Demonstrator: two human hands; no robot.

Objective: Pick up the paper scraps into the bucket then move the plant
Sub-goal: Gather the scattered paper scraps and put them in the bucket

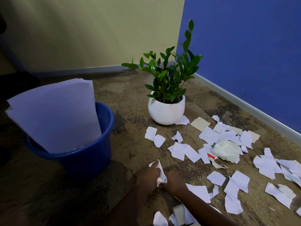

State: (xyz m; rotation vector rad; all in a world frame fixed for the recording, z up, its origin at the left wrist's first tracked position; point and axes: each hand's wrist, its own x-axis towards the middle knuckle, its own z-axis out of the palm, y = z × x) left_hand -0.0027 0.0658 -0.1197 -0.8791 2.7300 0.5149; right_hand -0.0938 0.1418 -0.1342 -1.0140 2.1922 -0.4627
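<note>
Paper scraps (209, 135) cover the lower right floor, and the left hand (147, 176) and right hand (174, 181) squeeze one bunch (161, 174) together, which might slip and miss the bucket (78, 158) at left.

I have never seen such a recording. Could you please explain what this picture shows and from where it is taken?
No machine here: a person works with bare hands. The single picture comes from a camera worn on the head, looking down. The left hand and right hand together grip a bunch of scraps. On the floor lie loose scraps and a crumpled wad. The blue bucket, left, holds big sheets. The plant stands in a white pot near the corner.
</note>
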